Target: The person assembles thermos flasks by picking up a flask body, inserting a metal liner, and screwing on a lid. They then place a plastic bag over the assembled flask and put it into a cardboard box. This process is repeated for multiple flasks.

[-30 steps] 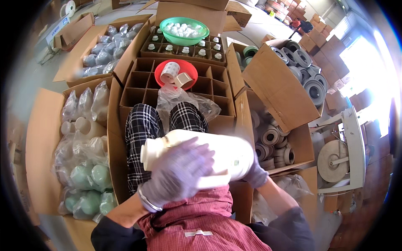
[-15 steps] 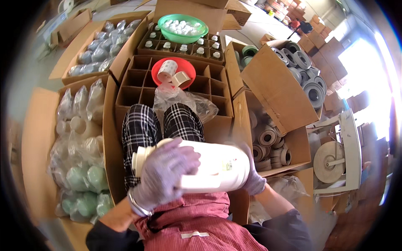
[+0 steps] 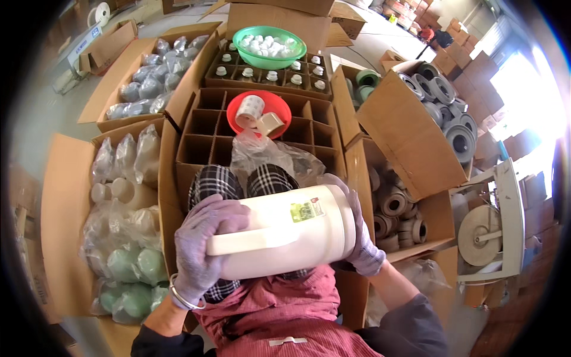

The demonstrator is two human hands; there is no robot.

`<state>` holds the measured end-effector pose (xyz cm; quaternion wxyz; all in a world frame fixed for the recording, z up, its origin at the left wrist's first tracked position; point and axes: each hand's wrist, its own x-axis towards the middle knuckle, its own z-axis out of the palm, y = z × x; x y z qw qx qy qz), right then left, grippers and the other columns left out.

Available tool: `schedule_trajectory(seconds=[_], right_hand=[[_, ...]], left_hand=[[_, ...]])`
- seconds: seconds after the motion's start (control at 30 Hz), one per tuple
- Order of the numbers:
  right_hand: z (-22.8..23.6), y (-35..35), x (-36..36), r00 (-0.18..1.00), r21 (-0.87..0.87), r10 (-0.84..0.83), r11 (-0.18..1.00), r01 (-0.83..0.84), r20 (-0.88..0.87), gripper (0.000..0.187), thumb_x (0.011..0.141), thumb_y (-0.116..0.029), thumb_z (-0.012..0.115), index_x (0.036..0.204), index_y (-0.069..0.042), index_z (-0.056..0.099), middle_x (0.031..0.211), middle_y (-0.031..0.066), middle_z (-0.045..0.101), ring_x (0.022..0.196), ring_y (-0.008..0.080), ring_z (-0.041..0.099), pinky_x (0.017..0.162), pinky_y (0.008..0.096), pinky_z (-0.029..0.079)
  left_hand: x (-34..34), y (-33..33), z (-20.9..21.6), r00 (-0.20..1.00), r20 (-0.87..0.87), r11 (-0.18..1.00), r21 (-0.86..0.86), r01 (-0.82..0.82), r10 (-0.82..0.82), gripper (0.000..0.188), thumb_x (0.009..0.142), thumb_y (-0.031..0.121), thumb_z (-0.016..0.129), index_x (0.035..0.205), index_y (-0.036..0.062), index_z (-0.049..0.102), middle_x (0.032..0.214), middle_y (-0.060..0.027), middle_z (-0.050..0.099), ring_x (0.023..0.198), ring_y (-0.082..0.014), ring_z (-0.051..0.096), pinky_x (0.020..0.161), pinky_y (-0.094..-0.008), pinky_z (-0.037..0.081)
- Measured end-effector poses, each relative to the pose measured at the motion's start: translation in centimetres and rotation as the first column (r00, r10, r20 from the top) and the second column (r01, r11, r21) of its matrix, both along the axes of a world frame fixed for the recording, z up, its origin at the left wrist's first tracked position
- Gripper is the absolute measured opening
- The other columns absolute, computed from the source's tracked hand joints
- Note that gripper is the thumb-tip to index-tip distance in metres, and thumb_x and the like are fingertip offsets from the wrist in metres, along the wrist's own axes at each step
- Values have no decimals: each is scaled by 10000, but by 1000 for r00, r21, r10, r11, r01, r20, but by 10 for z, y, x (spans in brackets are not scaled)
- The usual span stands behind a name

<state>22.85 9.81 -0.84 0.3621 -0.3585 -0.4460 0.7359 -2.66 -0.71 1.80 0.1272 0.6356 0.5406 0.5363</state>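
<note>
A cream-white insulated jug [image 3: 267, 247] with a long side handle lies on its side above my lap, a green-and-white label on its body turned up. My left hand [image 3: 205, 241], in a light purple glove, is wrapped round its left end, beside the handle. My right hand [image 3: 361, 241], gloved alike, presses against the wide base end. The jug's neck is hidden behind my left hand. Beyond my knees a red bowl [image 3: 284, 106] holds a roll of labels [image 3: 249, 112] and a cream part [image 3: 269, 124].
A divided carton [image 3: 196, 146] stands ahead, clear plastic bags [image 3: 256, 152] on its near edge. Behind it a green basin [image 3: 300, 50] of white caps rests on a carton of bottles. Bagged bottles [image 3: 138, 196] fill boxes at left; grey rings [image 3: 462, 140] fill a tilted box at right.
The jug has rolled, bringing its label and handle round to face up. My left hand has moved left and covers the neck end, which showed before.
</note>
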Motion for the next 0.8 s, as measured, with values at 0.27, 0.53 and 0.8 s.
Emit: schedule_trajectory(seconds=[0.27, 0.53, 0.8], right_hand=[[-30, 139, -62, 884, 519, -84, 834, -190, 459, 471, 903, -173, 631, 1316, 19, 507, 1198, 176, 584, 1214, 245, 533, 1037, 375, 421], [-142, 281, -187, 279, 371, -250, 711, -598, 927, 754, 794, -462, 702, 1417, -125, 443, 1399, 253, 432, 1239, 429, 518, 1000, 455, 463], [-64, 166, -164, 945, 830, -317, 547, 111, 82, 696, 608, -192, 928, 1102, -52, 457, 1304, 206, 463, 1198, 370, 499, 962, 483, 459]], left_hand=[[-80, -33, -31, 895, 47, 862, -294, -412, 443, 314, 989, 112, 495, 1254, -41, 564, 1212, -150, 649, 1088, -228, 629, 922, -333, 504], [-100, 26, -98, 881, 84, 877, -182, -445, 465, 563, 913, 304, 638, 1331, -40, 482, 1272, -161, 611, 1173, -269, 598, 1025, -424, 470], [-85, 101, -82, -84, 993, 986, 65, -152, -79, 503, 924, 163, 639, 1365, 9, 454, 1289, -115, 571, 1171, -218, 580, 1007, -390, 500]])
